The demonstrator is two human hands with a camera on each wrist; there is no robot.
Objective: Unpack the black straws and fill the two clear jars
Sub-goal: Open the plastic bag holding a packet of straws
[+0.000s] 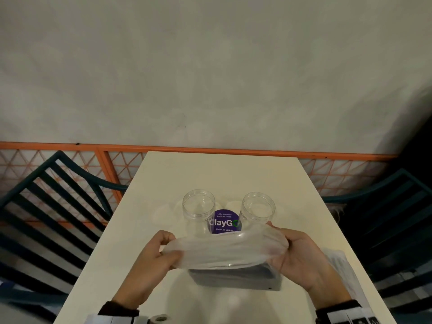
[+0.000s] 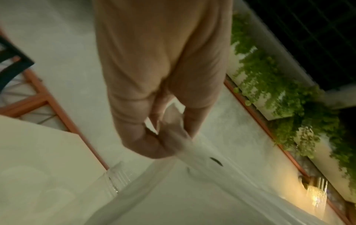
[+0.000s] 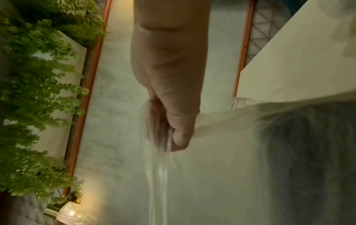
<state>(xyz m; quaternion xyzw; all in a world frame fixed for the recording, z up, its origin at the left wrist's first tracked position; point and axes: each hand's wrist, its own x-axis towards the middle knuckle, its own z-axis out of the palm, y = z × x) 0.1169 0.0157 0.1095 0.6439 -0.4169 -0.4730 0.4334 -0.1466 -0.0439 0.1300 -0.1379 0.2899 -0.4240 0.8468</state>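
A pack of black straws [image 1: 236,275] in a clear plastic bag [image 1: 224,250] lies near the front of the white table [image 1: 222,174]. My left hand [image 1: 161,251] pinches the bag's left end [image 2: 173,134]. My right hand [image 1: 294,251] grips its right end [image 3: 159,134]. The film is stretched wide between both hands. The dark straws show through the plastic [image 3: 312,144] in the right wrist view. Two clear open jars stand just beyond the bag, the left jar [image 1: 198,206] and the right jar [image 1: 258,208], both with nothing inside.
A round purple sticker [image 1: 225,222] lies on the table between the jars. Dark slatted chairs flank the table, one at the left [image 1: 53,197] and one at the right [image 1: 392,206]. An orange lattice railing [image 1: 112,164] runs behind. Green plants [image 2: 289,94] hang nearby.
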